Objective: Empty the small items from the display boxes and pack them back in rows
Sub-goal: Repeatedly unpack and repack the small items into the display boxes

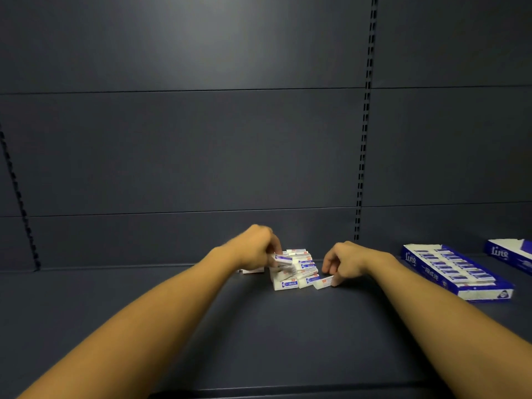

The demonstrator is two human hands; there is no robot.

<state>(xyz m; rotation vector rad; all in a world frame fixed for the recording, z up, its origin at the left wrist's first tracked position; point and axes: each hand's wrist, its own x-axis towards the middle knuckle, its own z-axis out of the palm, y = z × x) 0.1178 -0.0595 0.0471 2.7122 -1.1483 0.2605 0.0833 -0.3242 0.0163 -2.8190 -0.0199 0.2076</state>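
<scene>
Step in hand: gathering loose erasers. The shelf (259, 326) carries a filled display box (457, 272) at far right and an eraser pile (296, 269) at centre. The left hand (256, 249) pinches an eraser from the pile; the right hand (345, 262) pinches a stray eraser (323, 282). Next: align them in rows.

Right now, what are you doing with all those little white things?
A person is sorting a loose pile of small white erasers on a dark shelf. The left hand holds one at the pile's top, and the right hand pinches another lying at the pile's right edge. Off to the right sits a blue display box already packed in rows, with a second box beyond it.
</scene>
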